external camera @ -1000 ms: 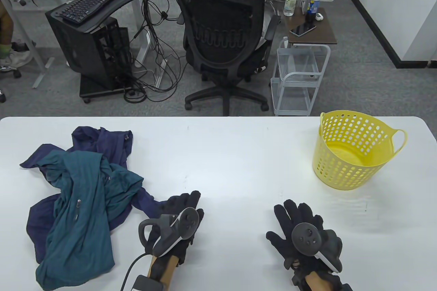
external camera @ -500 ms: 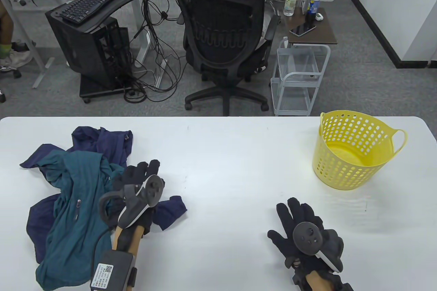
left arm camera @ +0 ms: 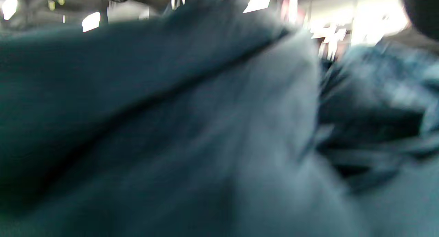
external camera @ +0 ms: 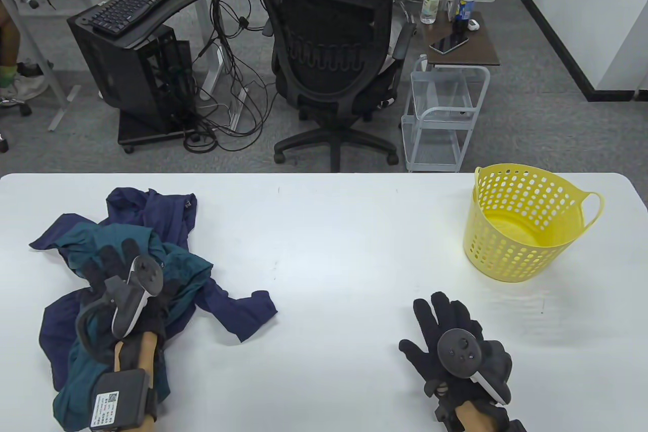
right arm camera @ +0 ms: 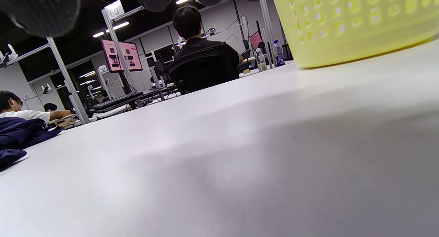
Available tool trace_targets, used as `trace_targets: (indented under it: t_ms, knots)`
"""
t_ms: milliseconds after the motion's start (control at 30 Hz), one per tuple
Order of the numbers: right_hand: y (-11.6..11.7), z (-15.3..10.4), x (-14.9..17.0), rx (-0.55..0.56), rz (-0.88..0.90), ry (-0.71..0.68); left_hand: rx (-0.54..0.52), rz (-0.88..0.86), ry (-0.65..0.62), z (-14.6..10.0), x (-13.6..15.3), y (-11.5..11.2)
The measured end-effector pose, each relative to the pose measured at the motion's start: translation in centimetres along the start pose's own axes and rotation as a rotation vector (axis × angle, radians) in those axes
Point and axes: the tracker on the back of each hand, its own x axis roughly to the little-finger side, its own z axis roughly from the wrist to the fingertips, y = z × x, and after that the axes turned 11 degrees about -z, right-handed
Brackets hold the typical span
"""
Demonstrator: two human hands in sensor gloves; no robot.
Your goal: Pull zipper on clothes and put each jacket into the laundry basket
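Teal jacket at lower left, left hand spread flat on it (grips nothing) to find the zipper; right hand rests open, empty.

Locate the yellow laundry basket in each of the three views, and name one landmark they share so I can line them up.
Table view: yellow laundry basket stands upright at the table's far right, empty.
Left wrist view: not in it; blurred teal jacket fills the frame.
Right wrist view: its perforated wall fills the top right corner, standing on the table.
Shared landmark: the black office chair beyond the table shows in the table and right wrist views.
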Motion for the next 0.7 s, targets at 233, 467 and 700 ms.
trace_targets:
  t_ms: [233, 467, 700]
  knots:
    - [0.3, 0.0, -0.4, -0.009, -0.014, -0.016, -0.131, 0.102, 0.065, 0.7, 1.2, -2.8]
    - [0.1, 0.0, -0.2, -0.002, -0.003, -0.009, -0.373, 0.192, 0.062, -0.1, 0.8, -1.7]
    - [0.2, 0.0, -0.3, -0.003, -0.005, -0.014, -0.424, 0.059, 0.05, -1.1, 1.8, 1.3]
